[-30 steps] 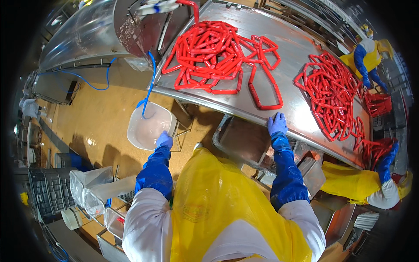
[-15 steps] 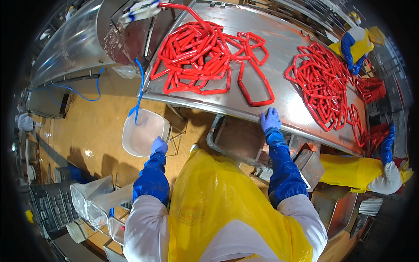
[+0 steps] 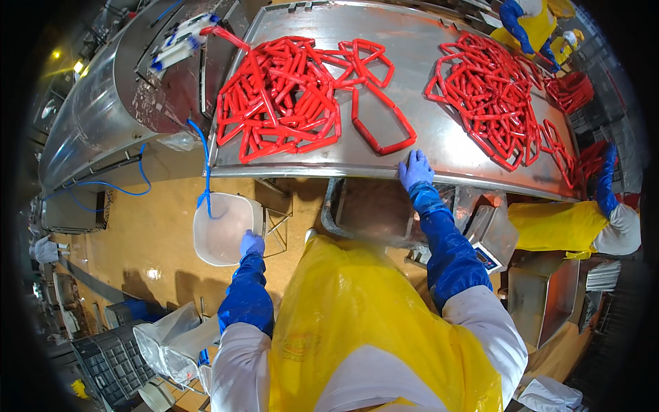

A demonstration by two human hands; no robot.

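Since a second ago the view had swung a bit and the red strand [image 3: 226,36] off the machine [image 3: 130,89], far left, reached farther over the left pile [image 3: 302,103]; looked like that pile was gaining links with no hands on it. Hands held station: left hand [image 3: 252,244] curled at the near right rim of the tub [image 3: 213,240], can't tell if it gripped; right hand [image 3: 416,169] lay flattish, fingers slightly spread, on the near edge of the desk [image 3: 302,165], holding nothing. A loop [image 3: 398,147] of links lay just beyond it, apart. Right pile [image 3: 487,96] sat on the desk's right.
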